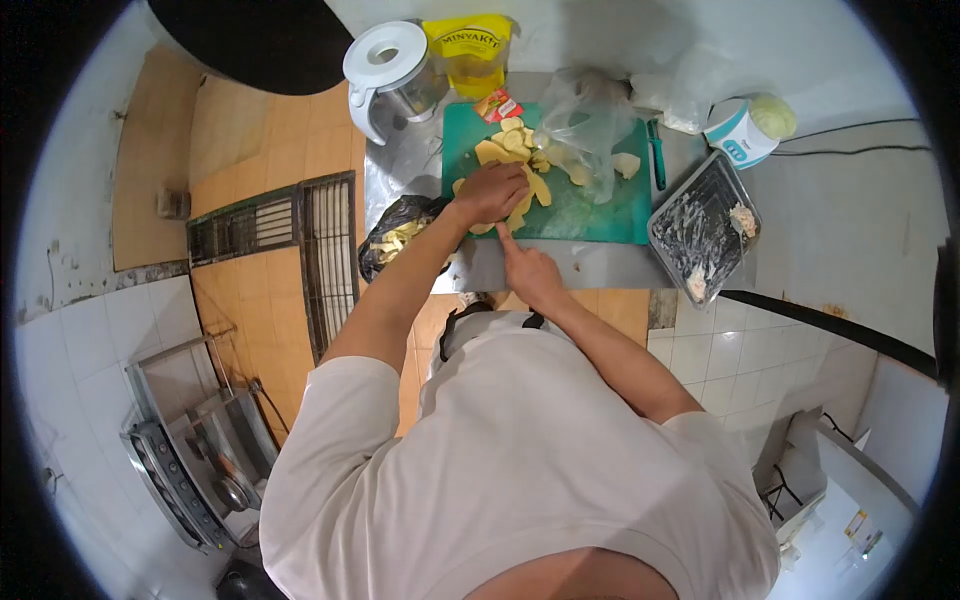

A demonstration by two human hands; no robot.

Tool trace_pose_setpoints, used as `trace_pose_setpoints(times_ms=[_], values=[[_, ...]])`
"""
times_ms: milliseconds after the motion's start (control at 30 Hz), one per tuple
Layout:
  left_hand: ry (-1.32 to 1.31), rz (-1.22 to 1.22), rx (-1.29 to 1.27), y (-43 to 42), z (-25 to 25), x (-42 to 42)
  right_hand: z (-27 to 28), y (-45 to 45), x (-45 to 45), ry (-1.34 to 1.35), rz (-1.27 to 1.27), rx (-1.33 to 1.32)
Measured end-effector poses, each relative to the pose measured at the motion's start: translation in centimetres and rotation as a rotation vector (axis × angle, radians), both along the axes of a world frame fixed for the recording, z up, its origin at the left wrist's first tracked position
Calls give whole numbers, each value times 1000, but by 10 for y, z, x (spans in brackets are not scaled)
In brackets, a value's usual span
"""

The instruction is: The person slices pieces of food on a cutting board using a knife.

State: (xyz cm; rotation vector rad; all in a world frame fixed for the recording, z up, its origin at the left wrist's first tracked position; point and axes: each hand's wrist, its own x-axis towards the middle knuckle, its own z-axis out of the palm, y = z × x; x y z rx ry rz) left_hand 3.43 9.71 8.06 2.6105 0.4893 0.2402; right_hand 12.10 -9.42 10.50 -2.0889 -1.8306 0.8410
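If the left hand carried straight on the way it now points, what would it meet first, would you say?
The left hand would probably meet the yellow slices just beyond it on the green cutting board, then perhaps the clear plastic bag, though depth is hard to judge.

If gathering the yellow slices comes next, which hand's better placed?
Left, I'd say: the left hand is right over the yellow slices, while the right hand sits mostly off the near edge of the green board.
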Motion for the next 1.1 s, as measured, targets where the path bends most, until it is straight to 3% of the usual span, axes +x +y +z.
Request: trace_pose_setpoints(times_ms=[267,467,867,1100], values=[[54,-61,92,7,-23,0,8,5,-2,4,3,-82],[23,-49,96,10,-34,-1,0,3,-3,-8,7,14],[80,-42,163,10,-28,1,19,12,-2,68,-15,-154],[92,-31,127,9,-26,-2,2,7,-6,39,-28,-39]])
